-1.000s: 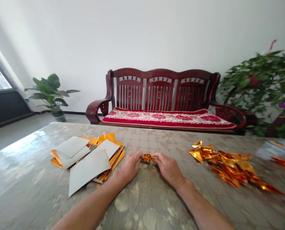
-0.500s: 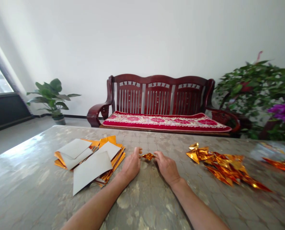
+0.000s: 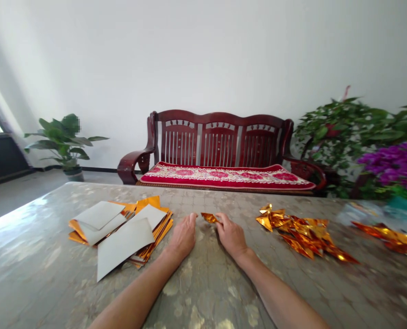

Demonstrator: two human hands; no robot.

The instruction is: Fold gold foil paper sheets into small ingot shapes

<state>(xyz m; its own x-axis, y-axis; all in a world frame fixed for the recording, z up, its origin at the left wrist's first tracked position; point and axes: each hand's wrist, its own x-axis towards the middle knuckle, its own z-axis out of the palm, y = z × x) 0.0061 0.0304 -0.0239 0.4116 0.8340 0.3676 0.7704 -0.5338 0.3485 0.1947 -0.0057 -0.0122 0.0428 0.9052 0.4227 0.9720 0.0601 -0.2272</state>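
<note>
In my right hand (image 3: 231, 234) is a small folded piece of shiny gold foil paper (image 3: 209, 218), pinched at its right end between thumb and fingers. Its other pointed end sticks out to the left, just above the table. My left hand (image 3: 185, 233) is beside that free tip with a small gap between them. The left fingers are loosely extended and hold nothing; some are hidden behind the back of the hand. To the left of my hands lies a stack of gold foil sheets (image 3: 155, 242), with several pale backs (image 3: 126, 242) facing up.
A heap of folded gold foil pieces (image 3: 301, 230) lies on the patterned table (image 3: 203, 283) to the right. Beyond it are more foil pieces (image 3: 390, 235) and clear plastic (image 3: 359, 214). A wooden bench (image 3: 220, 141) stands behind the table, with potted plants at both sides.
My left hand has come off the left tip of the foil piece. The piece now tilts in my right hand. The view has turned slightly to the right.
</note>
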